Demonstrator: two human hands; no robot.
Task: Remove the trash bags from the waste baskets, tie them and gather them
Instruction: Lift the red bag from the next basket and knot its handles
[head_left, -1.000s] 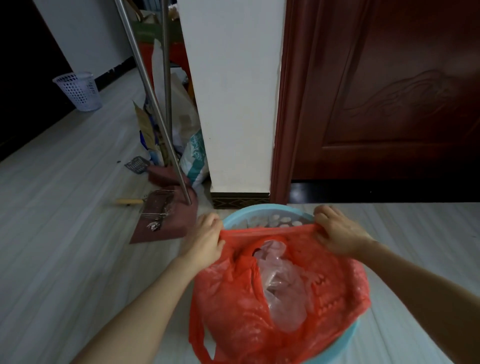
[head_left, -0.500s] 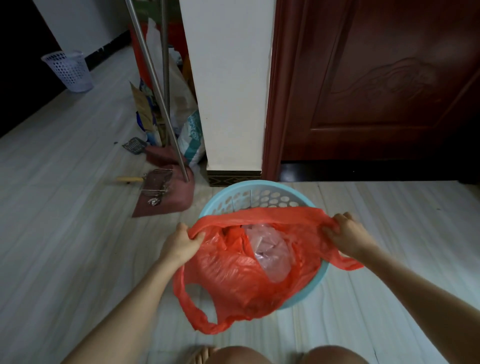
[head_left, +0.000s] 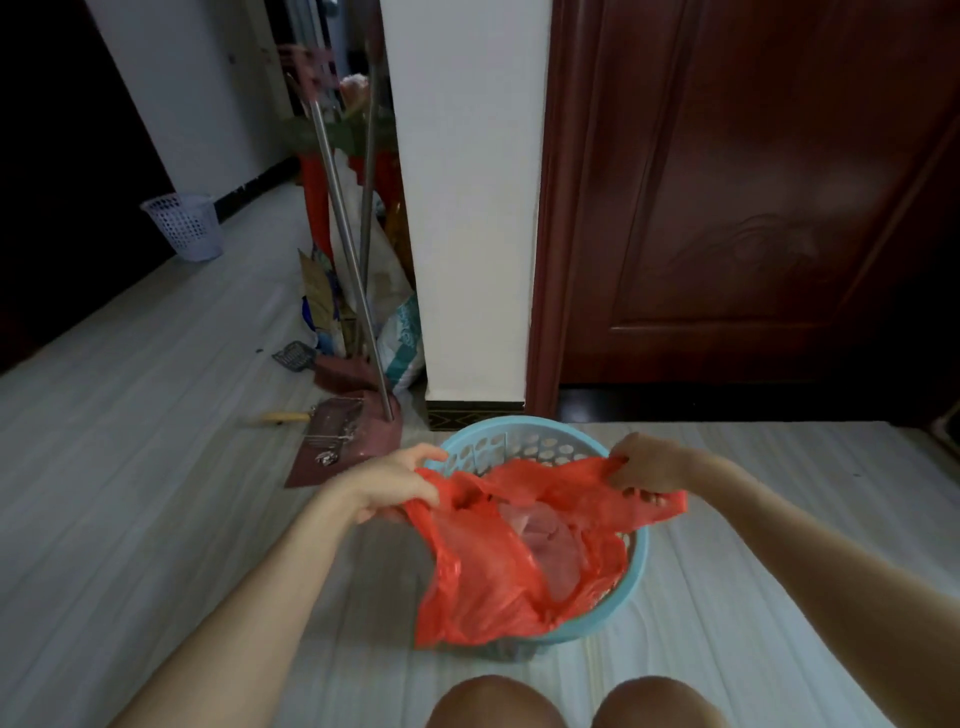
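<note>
Red trash bag (head_left: 483, 577) gripped at opposite edges by both hands: left (head_left: 396, 483), right (head_left: 644, 465).

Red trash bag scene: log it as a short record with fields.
bag: red trash bag, open, pale plastic inside
basket: blue waste basket on the floor, bag partly in it, draped over its near rim
left hand: left hand grips the bag's left edge
right hand: right hand grips the bag's right edge
other basket: white waste basket, far left by the wall
</note>
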